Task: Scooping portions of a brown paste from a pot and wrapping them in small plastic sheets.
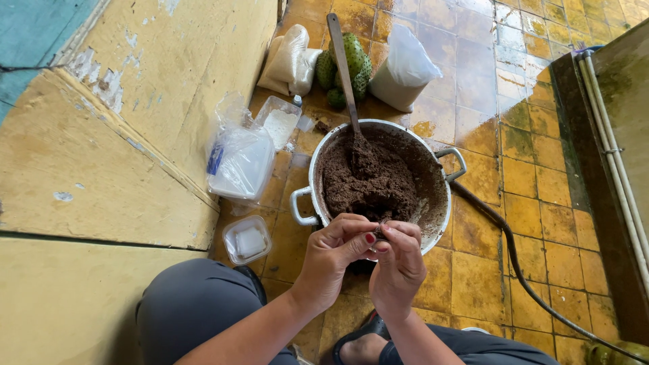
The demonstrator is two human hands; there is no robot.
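**Barely a pinch out, most of the pot untouched**

Clearly the work is in its early part. The metal pot (pixel 378 182) on the tiled floor (pixel 534 203) holds a heaped mound of dark brown mixture (pixel 368 182), and a long-handled spoon (pixel 345 67) stands stuck in it, leaning toward the far side. Only a small bit of that mixture (pixel 382 232) has been taken out: it sits between the two hands, just over the near rim of the pot. The left hand (pixel 334 260) has its grip pinched on the bit, thumb pressed against it; the right hand (pixel 399 263) is curled round the same bit from the other side, fingers clenched on it. No finished pieces can be seen set down anywhere, so by my judgement nearly the whole mound is left to portion.

By the yellow wall lie a clear plastic bag (pixel 240 165), a small lidded tub (pixel 247 240) and an open tub of white powder (pixel 278 122). Beyond the pot are green spiky fruits (pixel 355 64) and two sacks, one at either side of them. A dark hose (pixel 514 263) runs across the floor on the right.
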